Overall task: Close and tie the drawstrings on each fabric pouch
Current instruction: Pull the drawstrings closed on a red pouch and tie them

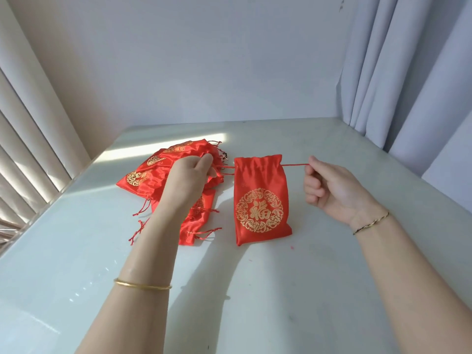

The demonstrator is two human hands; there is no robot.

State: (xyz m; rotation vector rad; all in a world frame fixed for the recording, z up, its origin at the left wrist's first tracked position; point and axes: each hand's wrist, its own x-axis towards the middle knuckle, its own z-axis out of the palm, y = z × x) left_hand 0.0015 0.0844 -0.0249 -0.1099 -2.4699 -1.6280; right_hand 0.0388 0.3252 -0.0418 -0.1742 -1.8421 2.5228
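A glossy red satin pouch [261, 200] stamped with a round gold emblem sits mid-surface [332, 277], its puckered mouth gathered between two thin red cords. The left grip [190, 175] pinches the left cord [228, 167]; the right grip [329, 186] pinches the right cord [295, 165], stretched taut. A rumpled heap of matching pouches [158, 169] lies under the left grip. The smooth, pale top runs wide to its right and near edges.

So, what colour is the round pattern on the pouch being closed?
Gold, on the red pouch; head view.

Pale glossy table [293, 290], one red gold-printed pouch [263, 200] near its middle, a heap of more pouches [143, 175] just left.
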